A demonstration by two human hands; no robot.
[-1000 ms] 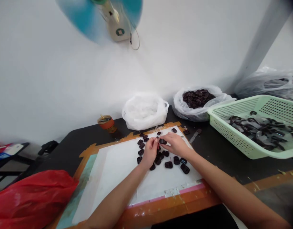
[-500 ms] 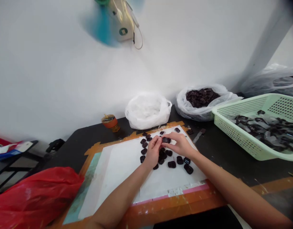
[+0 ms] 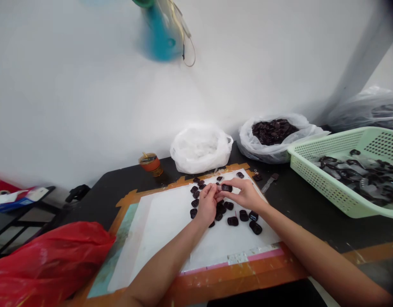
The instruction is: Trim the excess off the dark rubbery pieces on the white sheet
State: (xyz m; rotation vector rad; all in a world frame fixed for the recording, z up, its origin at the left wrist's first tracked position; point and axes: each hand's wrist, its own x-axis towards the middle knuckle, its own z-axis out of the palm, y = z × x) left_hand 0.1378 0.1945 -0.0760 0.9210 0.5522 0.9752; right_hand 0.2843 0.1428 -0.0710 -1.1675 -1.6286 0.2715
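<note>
Over the white sheet, my right hand pinches a small dark piece between thumb and fingers. My left hand is closed just left of it, its fingertips together near the piece; what they hold is too small to make out. Several similar dark pieces lie on the sheet around and under my hands. A clear strip with a dark end rests on the black table right of the sheet.
Behind the sheet stand a white plastic bag, a bag of dark pieces and an orange-banded jar. A green basket of parts is at the right, a red bag at the left. A blurred fan hangs above.
The view has shifted slightly, so the scene sits a little further right. The dark piece in my right hand is slightly further from my left fingertips.
</note>
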